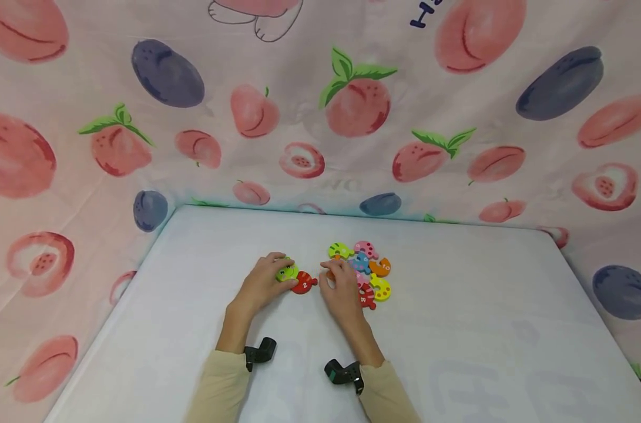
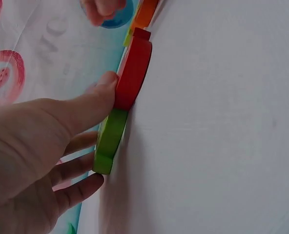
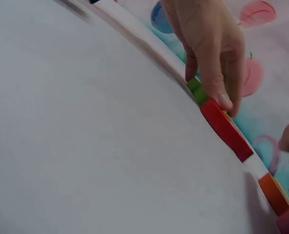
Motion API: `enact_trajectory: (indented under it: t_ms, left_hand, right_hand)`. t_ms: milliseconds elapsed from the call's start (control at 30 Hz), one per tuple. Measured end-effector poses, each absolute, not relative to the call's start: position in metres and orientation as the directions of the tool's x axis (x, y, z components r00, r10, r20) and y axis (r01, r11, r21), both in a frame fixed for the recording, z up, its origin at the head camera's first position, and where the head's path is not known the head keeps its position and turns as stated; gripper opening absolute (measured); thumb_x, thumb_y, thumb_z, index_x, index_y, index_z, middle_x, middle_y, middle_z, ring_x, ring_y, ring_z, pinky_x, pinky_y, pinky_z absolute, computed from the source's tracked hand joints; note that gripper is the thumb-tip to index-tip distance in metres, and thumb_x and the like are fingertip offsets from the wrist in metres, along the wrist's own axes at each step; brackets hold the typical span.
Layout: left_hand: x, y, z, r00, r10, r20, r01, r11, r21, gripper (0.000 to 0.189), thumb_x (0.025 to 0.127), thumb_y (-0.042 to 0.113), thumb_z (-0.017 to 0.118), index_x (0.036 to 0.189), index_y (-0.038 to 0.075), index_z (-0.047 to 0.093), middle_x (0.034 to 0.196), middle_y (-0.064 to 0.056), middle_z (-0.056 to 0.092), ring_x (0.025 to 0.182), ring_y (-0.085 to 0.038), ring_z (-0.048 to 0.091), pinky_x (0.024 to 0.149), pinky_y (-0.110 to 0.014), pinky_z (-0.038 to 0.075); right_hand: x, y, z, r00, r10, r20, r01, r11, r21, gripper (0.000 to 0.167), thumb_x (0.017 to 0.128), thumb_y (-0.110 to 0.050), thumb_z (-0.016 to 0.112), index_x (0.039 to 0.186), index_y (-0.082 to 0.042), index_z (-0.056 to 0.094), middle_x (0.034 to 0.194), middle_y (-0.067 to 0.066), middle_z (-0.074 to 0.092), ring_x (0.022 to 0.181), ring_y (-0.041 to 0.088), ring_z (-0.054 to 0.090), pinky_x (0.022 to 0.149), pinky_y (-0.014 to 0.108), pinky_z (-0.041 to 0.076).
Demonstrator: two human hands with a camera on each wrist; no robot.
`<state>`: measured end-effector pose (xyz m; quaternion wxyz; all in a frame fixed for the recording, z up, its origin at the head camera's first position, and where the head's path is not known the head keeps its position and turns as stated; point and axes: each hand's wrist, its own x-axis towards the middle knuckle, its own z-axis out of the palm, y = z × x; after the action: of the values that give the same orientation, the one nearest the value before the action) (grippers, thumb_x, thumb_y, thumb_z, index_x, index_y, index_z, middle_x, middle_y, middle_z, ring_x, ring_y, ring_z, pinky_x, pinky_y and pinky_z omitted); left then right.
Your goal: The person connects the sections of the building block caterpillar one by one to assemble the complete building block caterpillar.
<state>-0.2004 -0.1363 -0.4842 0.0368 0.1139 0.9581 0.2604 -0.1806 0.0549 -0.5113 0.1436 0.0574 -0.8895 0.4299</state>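
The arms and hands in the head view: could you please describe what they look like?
The left sleeve and right sleeve are plain beige. The left camera and right camera worn there are small and black. The left hand and right hand wear no gloves.

Green head [image 1: 287,272]; red piece [image 1: 301,286]

Bright head view, dimmer wrist views with soft shadows [image 2: 120,200]

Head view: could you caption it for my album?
Left hand on a green face piece that touches a red 2 piece; right hand at a colourful cluster.
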Motion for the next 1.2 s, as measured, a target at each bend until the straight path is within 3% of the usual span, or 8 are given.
enact_trajectory:
  t_ms: [167, 333, 533, 667, 833, 1200]
  left_hand:
    - [-0.2, -0.137, -0.481, -0.975, 0.218, 0.03, 0.208, 0.87, 0.446, 0.046, 0.088, 0.029, 0.071, 0.13, 0.014, 0.063, 0.142, -0.009, 0.051, 0.129, -0.031, 0.046, 0.104, -0.048, 0.045]
    - [-0.2, -0.137, -0.477, -0.966, 0.25, 0.062, 0.252, 0.874, 0.415, 0.044, 0.088, 0.022, 0.071, 0.129, 0.009, 0.063, 0.14, -0.012, 0.053, 0.128, -0.031, 0.047, 0.105, -0.045, 0.046]
    - [-0.199, -0.133, -0.479, -0.971, 0.239, 0.003, 0.218, 0.88, 0.423, 0.056, 0.087, 0.036, 0.071, 0.135, 0.009, 0.058, 0.145, -0.011, 0.048, 0.132, -0.029, 0.043, 0.104, -0.046, 0.047]
    - [-0.197, -0.13, -0.482, -0.972, 0.235, -0.014, 0.208, 0.884, 0.419, 0.069, 0.082, 0.044, 0.074, 0.138, 0.009, 0.055, 0.148, -0.011, 0.045, 0.135, -0.028, 0.04, 0.105, -0.047, 0.046]
    - [-0.195, -0.13, -0.482, -0.974, 0.225, -0.022, 0.191, 0.869, 0.456, 0.069, 0.082, 0.04, 0.075, 0.139, 0.009, 0.054, 0.15, -0.01, 0.042, 0.139, -0.028, 0.036, 0.108, -0.048, 0.044]
    - [-0.197, -0.139, -0.488, -0.952, 0.306, 0.007, 0.269, 0.828, 0.492, 0.065, 0.086, 0.039, 0.07, 0.14, 0.007, 0.052, 0.151, -0.009, 0.04, 0.14, -0.026, 0.032, 0.112, -0.048, 0.039]
  right_hand:
    - [-0.183, 0.066, -0.513, -0.924, 0.12, 0.364, -0.16, 0.742, -0.65, 0.035, 0.084, -0.012, 0.073, 0.118, -0.008, 0.065, 0.124, 0.012, 0.055, 0.116, 0.029, 0.05, 0.099, 0.042, 0.05]
    - [-0.184, 0.072, -0.512, -0.94, 0.099, 0.327, -0.106, 0.825, -0.554, 0.039, 0.084, -0.019, 0.075, 0.121, -0.009, 0.066, 0.129, 0.011, 0.054, 0.12, 0.029, 0.049, 0.103, 0.045, 0.046]
    - [-0.183, 0.071, -0.511, -0.945, 0.021, 0.326, -0.147, 0.864, -0.482, 0.029, 0.084, -0.024, 0.076, 0.108, -0.008, 0.072, 0.122, 0.007, 0.063, 0.117, 0.027, 0.052, 0.104, 0.044, 0.045]
    - [-0.182, 0.07, -0.513, -0.948, -0.052, 0.314, -0.204, 0.858, -0.471, 0.028, 0.083, -0.025, 0.077, 0.105, -0.008, 0.073, 0.12, 0.006, 0.064, 0.116, 0.025, 0.056, 0.103, 0.041, 0.047]
    - [-0.179, 0.068, -0.513, -0.958, -0.137, 0.253, -0.246, 0.846, -0.473, 0.031, 0.084, -0.026, 0.076, 0.109, -0.01, 0.07, 0.131, 0.007, 0.061, 0.122, 0.025, 0.056, 0.105, 0.041, 0.048]
    - [-0.179, 0.068, -0.514, -0.962, -0.155, 0.223, -0.248, 0.835, -0.491, 0.031, 0.084, -0.02, 0.072, 0.113, -0.009, 0.067, 0.132, 0.007, 0.062, 0.124, 0.025, 0.056, 0.113, 0.045, 0.039]
